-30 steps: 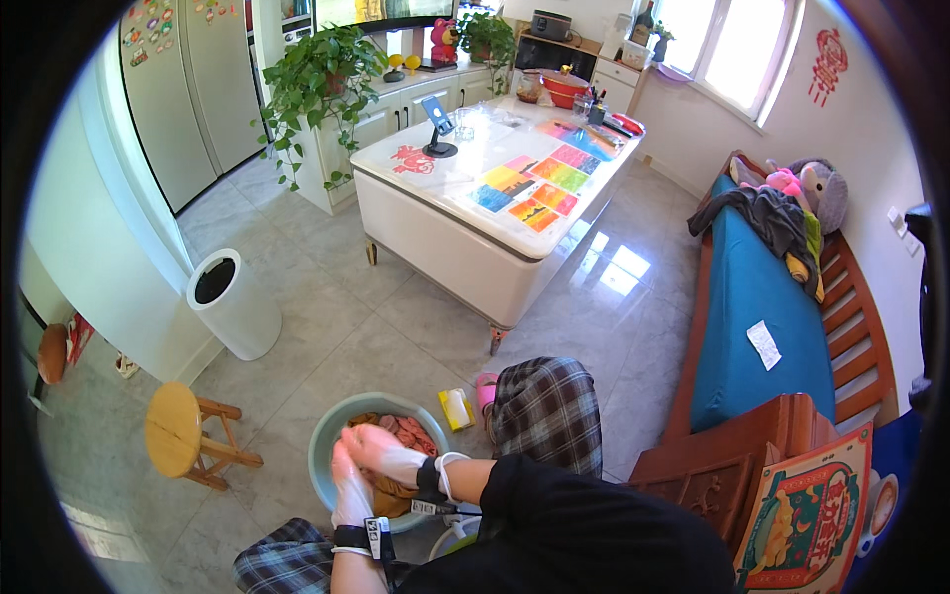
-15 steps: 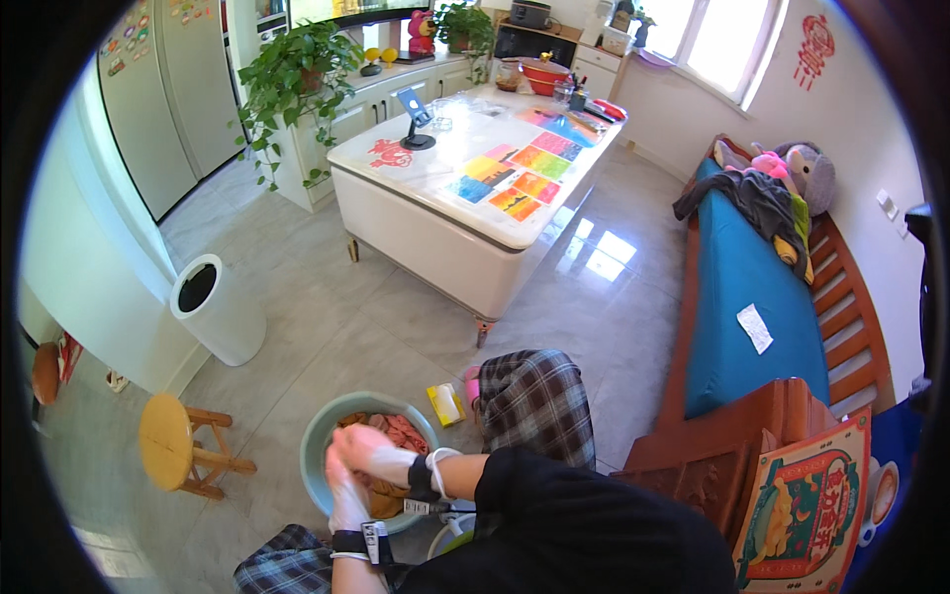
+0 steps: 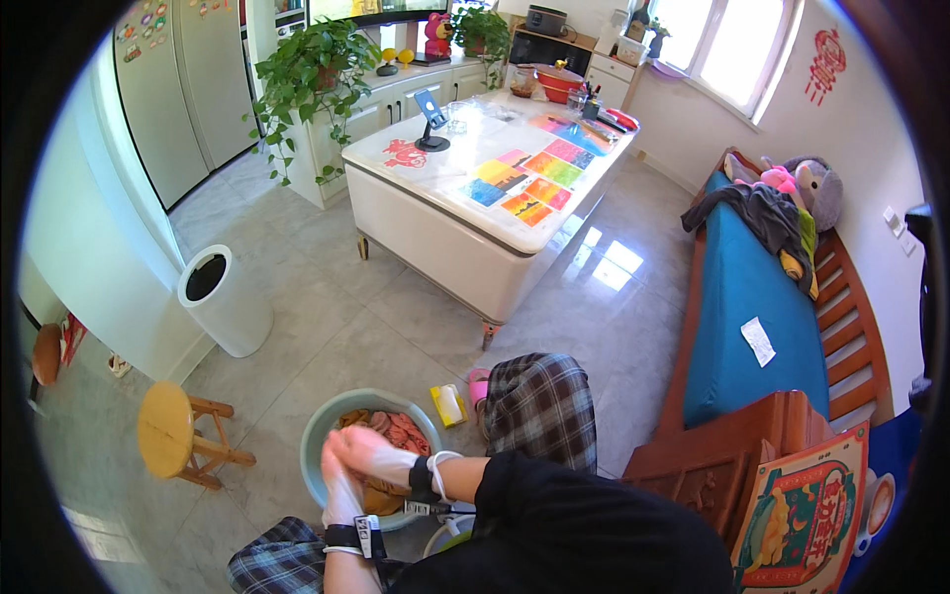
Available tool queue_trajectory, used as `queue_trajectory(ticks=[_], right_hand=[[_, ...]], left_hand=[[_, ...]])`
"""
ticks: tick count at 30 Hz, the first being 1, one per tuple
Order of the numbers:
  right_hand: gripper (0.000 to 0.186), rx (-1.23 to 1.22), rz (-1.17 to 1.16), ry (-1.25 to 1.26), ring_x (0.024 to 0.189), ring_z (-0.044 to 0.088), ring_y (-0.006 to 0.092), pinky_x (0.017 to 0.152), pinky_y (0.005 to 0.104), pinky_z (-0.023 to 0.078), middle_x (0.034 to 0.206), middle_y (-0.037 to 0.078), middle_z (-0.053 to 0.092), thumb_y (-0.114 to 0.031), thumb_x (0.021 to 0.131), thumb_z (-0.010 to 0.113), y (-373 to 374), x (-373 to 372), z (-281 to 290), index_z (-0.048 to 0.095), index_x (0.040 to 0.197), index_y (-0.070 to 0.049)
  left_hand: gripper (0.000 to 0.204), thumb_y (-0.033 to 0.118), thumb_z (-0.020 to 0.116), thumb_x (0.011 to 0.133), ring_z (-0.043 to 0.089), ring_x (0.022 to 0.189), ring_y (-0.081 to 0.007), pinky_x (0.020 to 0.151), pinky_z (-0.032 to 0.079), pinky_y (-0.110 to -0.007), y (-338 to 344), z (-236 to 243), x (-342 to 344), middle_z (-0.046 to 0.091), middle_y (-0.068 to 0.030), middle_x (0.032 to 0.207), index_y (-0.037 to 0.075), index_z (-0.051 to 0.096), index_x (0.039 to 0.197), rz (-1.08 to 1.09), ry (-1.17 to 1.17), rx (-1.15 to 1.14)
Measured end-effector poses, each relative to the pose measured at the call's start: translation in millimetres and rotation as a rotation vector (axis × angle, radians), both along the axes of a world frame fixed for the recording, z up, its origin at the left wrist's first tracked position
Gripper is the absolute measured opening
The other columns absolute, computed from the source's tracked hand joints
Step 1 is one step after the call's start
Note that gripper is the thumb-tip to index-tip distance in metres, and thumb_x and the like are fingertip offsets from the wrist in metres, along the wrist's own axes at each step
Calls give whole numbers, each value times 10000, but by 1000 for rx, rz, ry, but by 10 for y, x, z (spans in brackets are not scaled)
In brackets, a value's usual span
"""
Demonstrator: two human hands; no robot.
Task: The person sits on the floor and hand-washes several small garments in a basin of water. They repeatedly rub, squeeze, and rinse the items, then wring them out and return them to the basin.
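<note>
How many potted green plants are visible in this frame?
3. A big trailing plant stands on the white cabinet at upper left, a second plant sits on the far counter, and a small one is by the window. More may be hidden.

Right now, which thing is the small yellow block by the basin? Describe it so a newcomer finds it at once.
Start at the big white table mid-room and come down the tiled floor to the pale green basin of reddish laundry, where the left hand and right hand meet. The yellow block lies just off the basin's right rim, beside the plaid knee; it is the only bright yellow slab there.
</note>
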State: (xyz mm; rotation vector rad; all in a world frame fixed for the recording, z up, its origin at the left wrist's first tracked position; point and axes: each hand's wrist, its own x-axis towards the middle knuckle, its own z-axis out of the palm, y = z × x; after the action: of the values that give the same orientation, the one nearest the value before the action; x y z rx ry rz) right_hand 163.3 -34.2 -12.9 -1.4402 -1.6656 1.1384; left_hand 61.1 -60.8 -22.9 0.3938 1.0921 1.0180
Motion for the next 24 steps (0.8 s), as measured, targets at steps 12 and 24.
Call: queue_trajectory(ticks=[12, 24], right_hand=[[510, -83, -198, -33, 768, 588, 435, 695, 487, 451, 800, 275, 597, -374, 927, 372, 65, -81, -316, 626, 788, 47], [527, -338, -105, 144, 627, 605, 265, 600, 403, 460, 662, 177, 611, -402, 958, 361, 84, 210, -128, 590, 740, 19]], left_hand=[[297, 441, 465, 863, 470, 503, -111, 418, 358, -252, 74, -58, 27, 515, 33, 656, 170, 532, 764, -73, 97, -47], [247, 328, 478, 883, 336, 386, -72, 355, 238, -228, 68, 33, 210, 437, 40, 550, 156, 519, 710, -114, 49, 75]])
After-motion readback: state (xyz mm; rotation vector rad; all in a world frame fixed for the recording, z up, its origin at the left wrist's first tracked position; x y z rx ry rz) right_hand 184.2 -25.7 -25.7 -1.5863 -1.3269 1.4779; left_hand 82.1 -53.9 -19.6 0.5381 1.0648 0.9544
